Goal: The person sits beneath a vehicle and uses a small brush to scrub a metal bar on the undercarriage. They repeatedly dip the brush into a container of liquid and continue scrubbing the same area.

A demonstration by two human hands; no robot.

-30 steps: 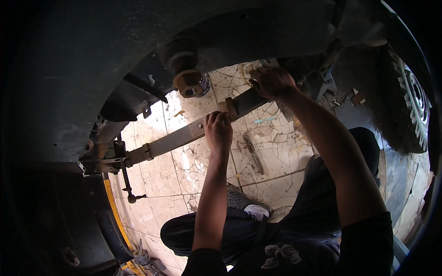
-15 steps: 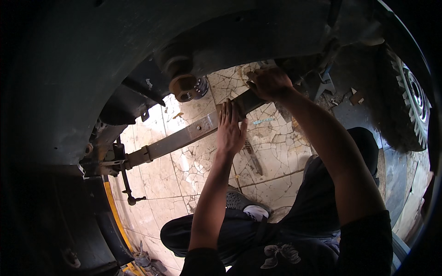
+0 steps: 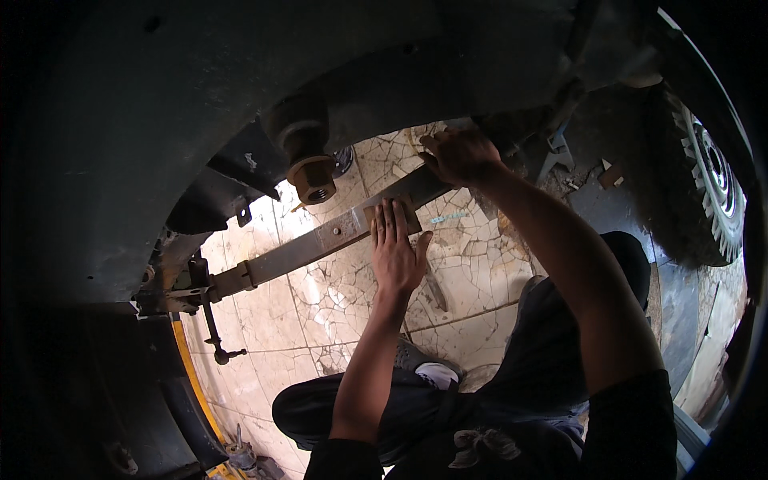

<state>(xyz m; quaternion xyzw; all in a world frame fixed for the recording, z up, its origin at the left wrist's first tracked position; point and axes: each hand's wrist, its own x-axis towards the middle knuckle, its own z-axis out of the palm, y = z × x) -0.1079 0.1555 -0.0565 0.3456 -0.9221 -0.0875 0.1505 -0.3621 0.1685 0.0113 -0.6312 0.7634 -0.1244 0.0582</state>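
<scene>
A long dark metal leaf spring (image 3: 296, 254) runs slantwise under the vehicle body, with a small round stud (image 3: 337, 231) on its upper face. On it sits a flat brown square plate (image 3: 411, 210). My left hand (image 3: 398, 260) lies flat on this plate, its fingers straight and its thumb spread out at the near side. Farther right along the leaf spring is my right hand (image 3: 466, 158), its fingers bent over the bar close to the dark bodywork. Its fingertips are partly hidden in shadow.
A large threaded bump fitting (image 3: 312, 180) hangs from the body above the leaf spring. A link rod (image 3: 214, 328) hangs down at the left end. A toothed wheel ring (image 3: 720, 188) stands far right. Cracked tiles (image 3: 472, 264) cover the floor, with a flat tool (image 3: 436, 292) lying there.
The view has shifted slightly. My left hand has slid a little toward me over the leaf spring, and more of the brown plate shows. My right hand stays at about the same spot.
</scene>
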